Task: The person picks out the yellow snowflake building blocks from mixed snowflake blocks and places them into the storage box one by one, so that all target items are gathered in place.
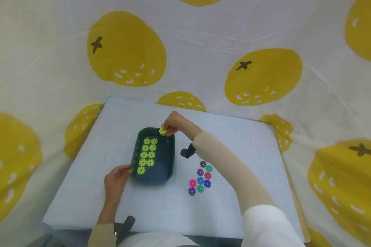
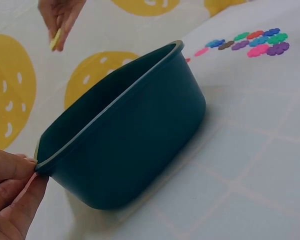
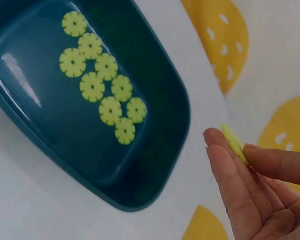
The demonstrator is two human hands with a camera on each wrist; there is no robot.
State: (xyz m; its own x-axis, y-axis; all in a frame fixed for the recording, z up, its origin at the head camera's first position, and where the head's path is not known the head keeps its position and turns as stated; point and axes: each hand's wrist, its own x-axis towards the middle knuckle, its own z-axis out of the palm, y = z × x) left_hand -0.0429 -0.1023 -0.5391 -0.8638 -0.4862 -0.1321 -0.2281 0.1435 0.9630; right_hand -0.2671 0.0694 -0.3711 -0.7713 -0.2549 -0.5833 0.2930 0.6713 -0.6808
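Note:
A dark teal plastic tub (image 1: 163, 168) stands on the white-covered table. Several yellow-green notched discs (image 3: 92, 87) lie flat on its floor, in two rough rows along the left side in the head view. My left hand (image 1: 115, 178) pinches the tub's near-left rim between thumb and fingers, as the left wrist view (image 2: 12, 192) shows. Over the tub's far-right corner, my right hand (image 1: 174, 122) holds one more yellow-green notched disc (image 3: 235, 145) between thumb and fingertips. In the left wrist view that disc is well above the rim.
Right of the tub, several notched discs (image 1: 200, 180) in purple, blue, green, red, pink and dark brown lie grouped on the table (image 1: 235, 144). A white cloth (image 1: 198, 58) printed with yellow fruit hangs behind the table's far edge. Dark straps sit at both wrists.

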